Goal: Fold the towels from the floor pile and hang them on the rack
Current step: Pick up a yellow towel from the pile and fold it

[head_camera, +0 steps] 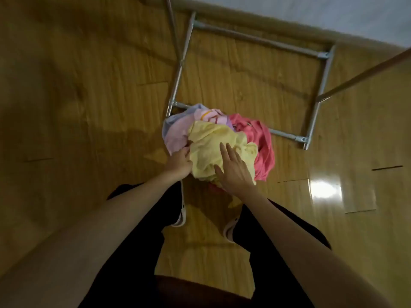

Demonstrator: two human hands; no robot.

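The yellow towel [213,150] is found atop the floor pile [264,147], just in front of the rack [249,36] base. Its left edge is pinched by the left hand [180,162]; the right hand [233,170] is laid flat, fingers spread, on it.

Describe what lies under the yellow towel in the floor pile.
Under the yellow towel a light pink towel shows left and a deep pink one right. Anything directly beneath is covered.

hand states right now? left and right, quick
Left hand: fingers curled into the edge of the yellow towel, gripping it.
Right hand: open, fingers straight, resting flat on the yellow towel.
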